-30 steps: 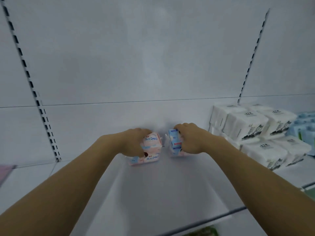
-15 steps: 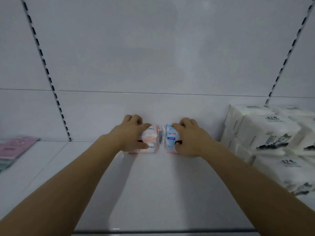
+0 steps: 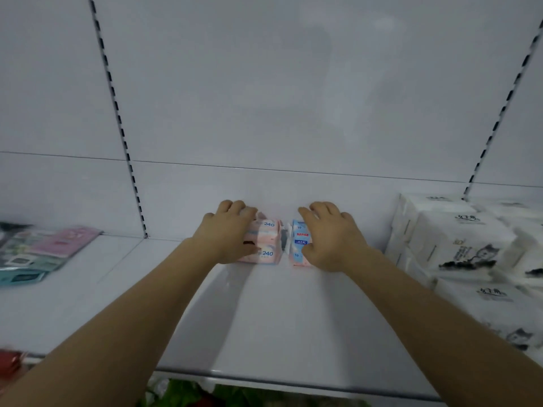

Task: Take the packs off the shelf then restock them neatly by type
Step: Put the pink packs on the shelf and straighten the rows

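Two small stacks of packs stand side by side at the back of the white shelf (image 3: 264, 333), against the rear panel. The left stack is pink packs marked 240 (image 3: 266, 243), one on top of another. My left hand (image 3: 227, 233) lies over its top and left side, fingers curled around it. The right stack is blue and pink packs marked 10 (image 3: 298, 245). My right hand (image 3: 329, 236) rests on its top and right side with fingers spread. A narrow gap separates the two stacks.
Large white tissue packs (image 3: 458, 245) are stacked along the right of the shelf. Flat pink and teal packs (image 3: 44, 251) lie on the neighbouring shelf section at left. Slotted uprights run up the back wall. Green packaging (image 3: 188, 395) shows below the shelf's front edge.
Both hands pushed the two stacks back against the rear panel. My right hand's fingers have loosened and spread over its stack. The view has shifted to the left.
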